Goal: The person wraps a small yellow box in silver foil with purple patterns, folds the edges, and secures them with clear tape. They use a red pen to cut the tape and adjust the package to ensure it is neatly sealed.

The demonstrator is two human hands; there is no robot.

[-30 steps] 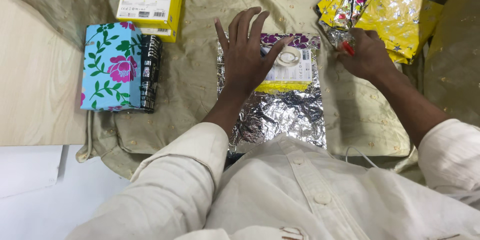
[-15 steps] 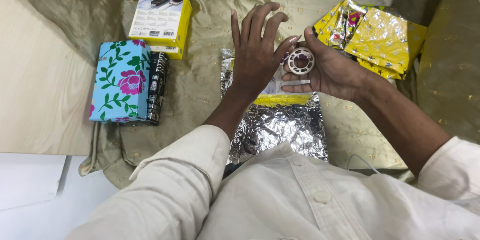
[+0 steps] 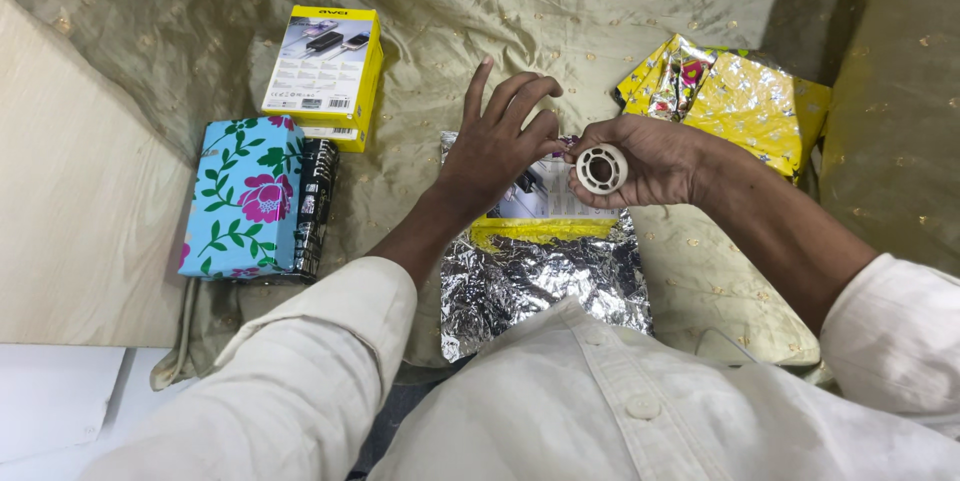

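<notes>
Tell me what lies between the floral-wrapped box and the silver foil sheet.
Head view: only bare gold-dotted cloth lies between the floral-wrapped box and the silver foil sheet, apart from the dark box against the floral one.

Counts from the head view:
- hands: 2, left hand (image 3: 497, 146) and right hand (image 3: 645, 161)
- tape roll (image 3: 601, 169): 1, white, in the right hand
- yellow boxes: 2, far box (image 3: 323, 71) on the cloth, near box (image 3: 545, 203) on the foil under the hands
- foil sheet (image 3: 540, 286): 1, silver
- floral box (image 3: 243, 196): 1, blue with pink flowers
- black pack (image 3: 316, 203): 1, against the floral box
- yellow foil wraps (image 3: 745, 101): a stack, number cannot be told
- cloth (image 3: 560, 11): 1
</notes>
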